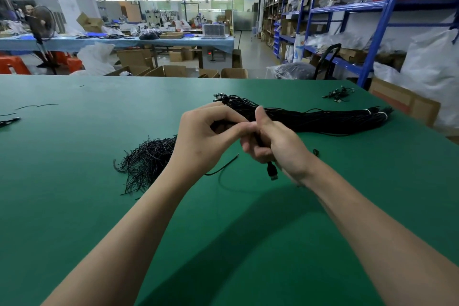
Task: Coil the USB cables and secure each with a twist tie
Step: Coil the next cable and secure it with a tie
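Both hands meet above the green table (74,206). My right hand (275,141) is closed around a black USB cable, whose plug (272,172) hangs below the fist. My left hand (206,134) pinches the same cable between thumb and fingers. A slack length of the cable (224,165) trails onto the table under my hands. Behind my hands lies a long bundle of black USB cables (323,119). A pile of black twist ties (146,161) lies left of my left wrist.
Loose connectors (339,94) lie at the far right of the table, and a few stray ties (37,106) at the far left. Cardboard boxes (173,71) stand beyond the far edge. Blue shelving (372,32) and white sacks (432,67) are on the right.
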A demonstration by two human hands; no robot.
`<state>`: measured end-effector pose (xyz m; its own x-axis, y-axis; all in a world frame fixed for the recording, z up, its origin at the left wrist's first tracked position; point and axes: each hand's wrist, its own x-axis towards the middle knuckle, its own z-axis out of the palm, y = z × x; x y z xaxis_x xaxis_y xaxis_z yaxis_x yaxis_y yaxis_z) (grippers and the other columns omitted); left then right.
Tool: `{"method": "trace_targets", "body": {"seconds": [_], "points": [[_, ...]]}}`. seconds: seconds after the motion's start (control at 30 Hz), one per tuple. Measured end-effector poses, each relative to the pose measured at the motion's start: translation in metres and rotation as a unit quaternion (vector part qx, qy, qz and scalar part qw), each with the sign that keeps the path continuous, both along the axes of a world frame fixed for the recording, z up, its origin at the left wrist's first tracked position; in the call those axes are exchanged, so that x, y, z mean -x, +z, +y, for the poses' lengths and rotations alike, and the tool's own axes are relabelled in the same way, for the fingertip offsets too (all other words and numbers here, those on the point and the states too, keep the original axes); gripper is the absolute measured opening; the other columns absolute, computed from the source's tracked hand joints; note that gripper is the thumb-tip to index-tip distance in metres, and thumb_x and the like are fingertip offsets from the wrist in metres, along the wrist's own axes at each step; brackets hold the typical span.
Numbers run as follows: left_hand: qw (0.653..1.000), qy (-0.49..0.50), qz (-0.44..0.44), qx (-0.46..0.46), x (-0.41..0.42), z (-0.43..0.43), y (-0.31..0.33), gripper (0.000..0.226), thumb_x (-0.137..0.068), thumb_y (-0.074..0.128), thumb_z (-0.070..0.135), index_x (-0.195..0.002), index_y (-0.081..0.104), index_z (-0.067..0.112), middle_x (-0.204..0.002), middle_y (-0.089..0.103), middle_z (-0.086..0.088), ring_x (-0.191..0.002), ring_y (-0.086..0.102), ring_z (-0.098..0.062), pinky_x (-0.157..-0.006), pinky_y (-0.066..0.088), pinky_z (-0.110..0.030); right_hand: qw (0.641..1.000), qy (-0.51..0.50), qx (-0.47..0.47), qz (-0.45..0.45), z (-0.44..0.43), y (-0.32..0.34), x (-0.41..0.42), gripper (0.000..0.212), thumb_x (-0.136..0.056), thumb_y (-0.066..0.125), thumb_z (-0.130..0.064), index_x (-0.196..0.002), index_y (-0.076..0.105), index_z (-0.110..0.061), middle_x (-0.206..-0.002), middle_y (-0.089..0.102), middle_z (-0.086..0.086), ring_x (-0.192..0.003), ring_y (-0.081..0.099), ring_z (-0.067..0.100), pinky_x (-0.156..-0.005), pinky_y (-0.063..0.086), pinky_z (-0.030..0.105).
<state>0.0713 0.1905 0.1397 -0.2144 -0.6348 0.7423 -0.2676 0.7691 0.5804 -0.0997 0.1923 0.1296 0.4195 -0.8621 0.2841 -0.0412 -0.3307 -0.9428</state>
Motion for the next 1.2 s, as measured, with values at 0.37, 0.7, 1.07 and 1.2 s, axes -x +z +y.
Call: {"method": "trace_targets", "body": {"seconds": [0.37, 0.7, 1.07, 1.2], "points": [[0.983, -0.085, 0.074, -0.147, 0.007, -0.025, -0.037, 0.008, -0.080, 0.075, 0.039, -0.075, 0.075, 0.034, -0.076, 0.071, 0.007, -0.075, 0.060, -0.011, -0.073, 0.049, -0.030, 0.971, 0.081, -0.139, -0.175, 0.023, -0.032, 0.007, 0.034, -0.107, 0.038, -0.035, -0.083, 0.054, -0.017, -0.062, 0.015, -0.002, -0.050, 0.034, 0.013, -0.054, 0.033, 0.023], [0.986, -0.019, -0.039, -0.158, 0.037, -0.005, -0.088, 0.033, -0.101, 0.050, 0.021, -0.076, 0.058, 0.040, -0.063, 0.053, 0.018, -0.059, 0.042, 0.001, -0.060, 0.035, -0.017, 0.938, 0.031, -0.090, -0.332, 0.010, -0.021, 0.007, 0.020, -0.107, 0.035, -0.015, -0.107, 0.054, -0.009, -0.079, 0.063, -0.001, -0.064, 0.058, 0.012, -0.067, 0.052, 0.024], [0.961, 0.059, -0.271, -0.011, 0.020, 0.019, -0.047, 0.020, -0.104, 0.056, 0.026, -0.102, 0.074, 0.020, -0.092, 0.072, 0.009, -0.084, 0.066, -0.019, -0.074, 0.049, -0.036, 0.966, -0.199, 0.122, 0.113, 0.000, -0.020, 0.024, 0.024, -0.108, 0.037, -0.007, -0.099, 0.059, -0.008, -0.092, 0.075, 0.003, -0.087, 0.073, 0.008, -0.082, 0.055, 0.022], [0.955, 0.062, -0.280, 0.070, 0.004, 0.014, -0.015, 0.018, -0.099, 0.064, 0.027, -0.086, 0.072, 0.018, -0.080, 0.065, 0.009, -0.065, 0.050, 0.001, -0.064, 0.039, -0.027, 0.954, -0.144, 0.137, 0.225, 0.014, -0.018, 0.024, 0.026, -0.108, 0.041, -0.012, -0.088, 0.057, -0.018, -0.072, 0.070, -0.001, -0.061, 0.061, 0.009, -0.061, 0.048, 0.024]]}}
